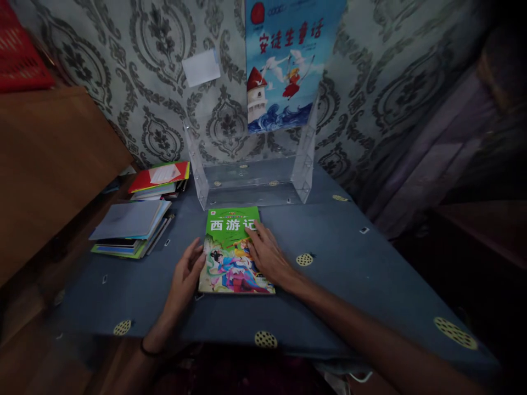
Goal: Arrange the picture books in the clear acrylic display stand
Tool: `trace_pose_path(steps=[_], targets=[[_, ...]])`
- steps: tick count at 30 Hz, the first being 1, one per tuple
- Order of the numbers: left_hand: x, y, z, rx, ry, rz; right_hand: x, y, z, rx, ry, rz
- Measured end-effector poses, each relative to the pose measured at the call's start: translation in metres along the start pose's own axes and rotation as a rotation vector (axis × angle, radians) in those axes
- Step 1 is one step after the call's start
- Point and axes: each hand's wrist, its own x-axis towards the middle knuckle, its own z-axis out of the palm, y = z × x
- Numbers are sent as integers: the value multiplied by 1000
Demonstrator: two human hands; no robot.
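On the counter (349,247), which is covered by a blue-grey cloth with pale dotted patches, a green picture book (230,241) lies flat with its cover up, just in front of a clear acrylic stand (302,164). This is the only view, from the head camera looking down.

The left hand (187,274) rests at the book's left edge. Its fingers (197,255) are slightly curled and loosely apart, touching the edge rather than clamped on it, as if to steady the book from that side. The right hand (267,255) lies palm down on the right half of the cover, fingers spread and flat, pressing the book onto the cloth. Neither hand grips anything.

The stand is set against the patterned wall, and a blue picture book (288,60) stands upright in its upper level with the cover facing out for display. The lower level looks bare.

To the left, well apart from the hands, are two stacks: a nearer stack of books (129,227) and, behind it, a red-topped stack (160,178). A wooden cabinet (49,164) stands at the far left.
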Motion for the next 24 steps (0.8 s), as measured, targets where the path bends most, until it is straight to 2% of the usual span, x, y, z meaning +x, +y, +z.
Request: trace_pose_path(steps=[3, 5, 8, 12, 14, 18, 20, 24], targets=[[7, 6, 8, -308, 81, -273, 0, -1, -3, 18, -9, 10], [14, 12, 12, -395, 39, -423, 0, -1, -4, 55, -17, 18], [23, 26, 12, -452, -51, -496, 0, 2, -4, 170, -5, 53], [28, 49, 8, -516, -110, -355, 6, 6, -6, 446, 71, 182], [30, 61, 8, -510, -157, -261, 13, 8, -10, 665, 117, 231], [35, 80, 3, -431, -252, -71, 28, 12, -29, 1178, 69, 164], [39, 84, -2, -359, -292, 28, 32, 13, -43, 1256, 76, 99], [50, 76, -10, -260, -311, 209, 31, 11, -71, 1175, 201, -16]])
